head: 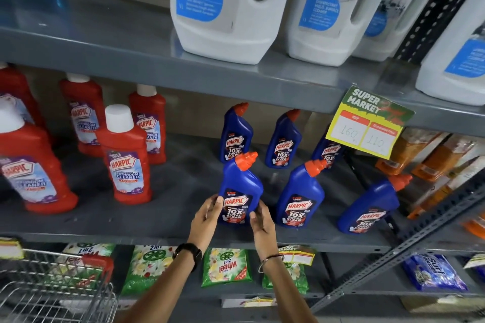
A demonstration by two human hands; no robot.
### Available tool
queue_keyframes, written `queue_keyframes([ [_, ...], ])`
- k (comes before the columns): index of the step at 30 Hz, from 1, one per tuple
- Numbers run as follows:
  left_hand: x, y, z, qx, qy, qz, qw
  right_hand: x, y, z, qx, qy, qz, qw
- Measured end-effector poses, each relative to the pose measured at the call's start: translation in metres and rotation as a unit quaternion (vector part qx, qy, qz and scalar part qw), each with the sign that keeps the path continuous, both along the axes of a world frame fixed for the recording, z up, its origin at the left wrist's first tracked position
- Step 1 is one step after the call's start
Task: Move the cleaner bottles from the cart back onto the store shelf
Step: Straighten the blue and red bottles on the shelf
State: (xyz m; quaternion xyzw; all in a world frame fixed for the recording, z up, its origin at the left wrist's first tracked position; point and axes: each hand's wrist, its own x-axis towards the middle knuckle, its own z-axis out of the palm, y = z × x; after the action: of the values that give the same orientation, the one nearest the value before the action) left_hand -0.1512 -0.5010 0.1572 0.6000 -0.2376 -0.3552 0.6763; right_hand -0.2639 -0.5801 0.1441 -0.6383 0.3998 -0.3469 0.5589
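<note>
A blue Harpic cleaner bottle with an orange cap stands upright near the front of the grey middle shelf. My left hand grips its lower left side and my right hand holds its lower right side. Several more blue Harpic bottles stand on the same shelf, two to the right and others behind. The wire cart is at the bottom left; I see no bottles inside it.
Red Harpic bathroom cleaner bottles fill the shelf's left part. Large white disinfectant jugs stand on the shelf above. A yellow price tag hangs from that shelf's edge. Green detergent packets lie on the shelf below. A slanted metal brace crosses at right.
</note>
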Motion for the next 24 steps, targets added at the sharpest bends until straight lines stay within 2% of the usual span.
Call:
queue_keyframes([
  [5,-0.002,0.000,0.000,-0.007,-0.013,0.003,1.000,0.001,0.003,0.002,-0.001,-0.037,-0.006,0.999],
  [10,0.008,0.024,-0.002,-0.050,-0.036,0.088,0.994,0.005,0.050,-0.009,-0.132,-0.036,-0.188,0.973],
  [13,0.039,0.057,-0.002,-0.077,-0.067,0.219,0.970,0.032,0.090,-0.016,-0.210,-0.005,-0.109,0.972],
  [15,0.069,0.079,0.001,-0.079,-0.079,0.323,0.940,0.062,0.106,-0.015,-0.189,0.006,-0.016,0.982],
  [17,0.102,0.095,0.003,-0.066,-0.085,0.378,0.920,0.099,0.109,-0.008,-0.141,0.007,0.060,0.988],
  [19,0.133,0.104,0.005,-0.046,-0.065,0.365,0.928,0.137,0.100,0.000,-0.092,0.027,0.117,0.989],
  [21,0.158,0.106,0.008,-0.018,-0.040,0.283,0.958,0.172,0.087,0.008,-0.073,0.067,0.160,0.982],
  [24,0.179,0.105,0.004,0.056,-0.081,0.146,0.984,0.203,0.072,0.012,-0.056,0.104,0.192,0.974],
])
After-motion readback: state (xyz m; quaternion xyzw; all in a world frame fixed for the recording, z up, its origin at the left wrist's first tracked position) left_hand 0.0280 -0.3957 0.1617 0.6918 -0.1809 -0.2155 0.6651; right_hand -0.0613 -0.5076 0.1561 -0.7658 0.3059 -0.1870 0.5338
